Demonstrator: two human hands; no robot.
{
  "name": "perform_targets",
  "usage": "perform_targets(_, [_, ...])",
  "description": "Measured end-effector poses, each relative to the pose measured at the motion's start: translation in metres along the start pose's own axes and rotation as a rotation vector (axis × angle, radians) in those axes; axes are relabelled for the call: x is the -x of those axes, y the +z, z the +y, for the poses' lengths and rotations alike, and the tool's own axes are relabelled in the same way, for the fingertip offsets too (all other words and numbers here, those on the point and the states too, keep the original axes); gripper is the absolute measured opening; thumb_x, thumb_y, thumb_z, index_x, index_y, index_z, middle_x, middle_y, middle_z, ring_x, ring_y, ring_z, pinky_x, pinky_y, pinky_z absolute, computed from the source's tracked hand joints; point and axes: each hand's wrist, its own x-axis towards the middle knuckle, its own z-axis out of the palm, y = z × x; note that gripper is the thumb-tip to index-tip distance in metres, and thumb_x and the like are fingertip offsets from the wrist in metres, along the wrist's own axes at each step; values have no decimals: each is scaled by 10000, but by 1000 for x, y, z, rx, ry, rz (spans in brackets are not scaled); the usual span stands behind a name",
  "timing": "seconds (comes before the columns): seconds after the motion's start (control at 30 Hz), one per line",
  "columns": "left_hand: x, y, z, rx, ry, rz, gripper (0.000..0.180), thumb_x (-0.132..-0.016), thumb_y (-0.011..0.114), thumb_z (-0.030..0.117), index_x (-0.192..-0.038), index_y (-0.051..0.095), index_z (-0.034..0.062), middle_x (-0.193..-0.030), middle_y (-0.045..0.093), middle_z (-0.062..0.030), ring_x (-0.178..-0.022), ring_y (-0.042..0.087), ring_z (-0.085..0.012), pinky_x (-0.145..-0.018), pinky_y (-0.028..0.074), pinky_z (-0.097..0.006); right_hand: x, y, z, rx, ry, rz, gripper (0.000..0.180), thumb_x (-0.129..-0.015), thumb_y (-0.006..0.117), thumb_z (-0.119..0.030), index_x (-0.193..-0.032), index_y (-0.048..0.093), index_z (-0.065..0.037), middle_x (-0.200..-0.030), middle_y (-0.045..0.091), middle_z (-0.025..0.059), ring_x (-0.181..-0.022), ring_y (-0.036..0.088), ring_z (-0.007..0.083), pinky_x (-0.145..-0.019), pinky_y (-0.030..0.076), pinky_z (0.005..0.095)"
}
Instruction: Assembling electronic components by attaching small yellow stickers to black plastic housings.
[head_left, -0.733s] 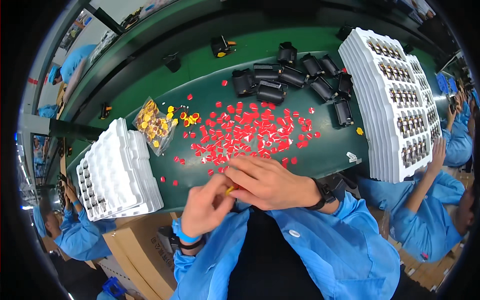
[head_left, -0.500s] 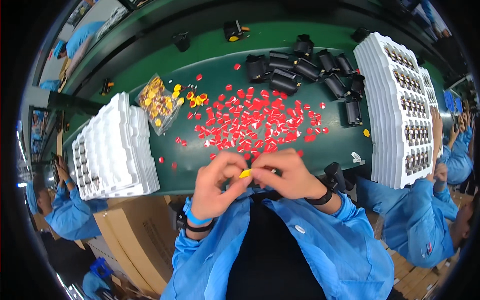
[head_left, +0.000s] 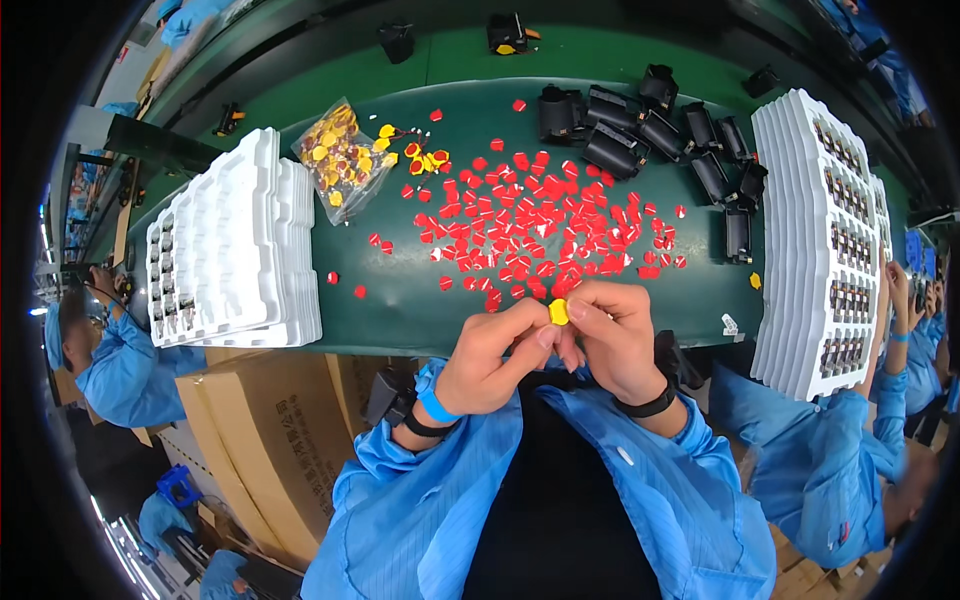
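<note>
In front of my body, over the near edge of the green table, my two hands meet at a small yellow disc whose flat face is turned up. The fingertips of my left hand press at its left edge. From the other side, my right hand pinches it between thumb and fingers. Just beyond the fingers spreads a wide scatter of small red pieces, some with white streaks. More yellow discs, a few with red faces, lie beside a clear plastic bag filled with similar ones.
Several black plastic housings lie at the back right of the table. Stacked white trays stand at the left and right, holding small metal-and-black parts. A cardboard box is below left. Co-workers in blue sit on both sides.
The yellow disc has turned from edge-on to flat face up, and my fingers have shifted around it. The whole view has swung, so the table's things appear farther right.
</note>
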Motion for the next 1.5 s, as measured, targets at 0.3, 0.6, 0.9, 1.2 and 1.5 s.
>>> perform_targets(0.3, [-3,2,-3,-114,49,42,121,-971,586,54,-923,624,-51,-717,632,-64,-601,594,-111,-548,460,-252,2,2,4,-84,61,59,246,-1002,575,-154,-881,654,45,-651,631,97,-482,554,127,-432,347,235])
perform_targets(0.6, [-26,-1,1,-362,266,192,24,-783,655,-19,-779,633,-14,-626,574,-88,-528,560,-162,-495,410,-289,-3,-8,-10,-508,223,-61,276,-1006,524,-169,-797,570,5,-581,528,92,-417,447,165,-417,318,288])
perform_targets(0.9, [-167,-108,-23,-1595,-30,-52,259,-841,593,244,-821,688,4,-677,646,-213,-676,662,-402,-632,533,-491,-6,-49,-34,-342,-214,178,267,-1006,497,-195,-823,523,-3,-573,489,103,-454,423,169,-444,310,296])
perform_targets(1.2, [-252,-221,9,-1474,-193,733,500,-902,551,467,-1041,673,1,-934,709,-262,-893,687,-461,-802,558,-541,26,-69,-23,-144,-268,347,275,-1010,499,-177,-806,511,7,-555,488,106,-427,422,163,-410,320,267])
perform_targets(1.5, [-208,-205,12,-1138,54,298,371,-741,850,182,-955,605,4,-806,654,-84,-688,624,-184,-640,495,-293,20,-52,-26,-70,-242,353,206,-969,560,-110,-816,577,27,-614,539,95,-493,500,152,-447,374,264])
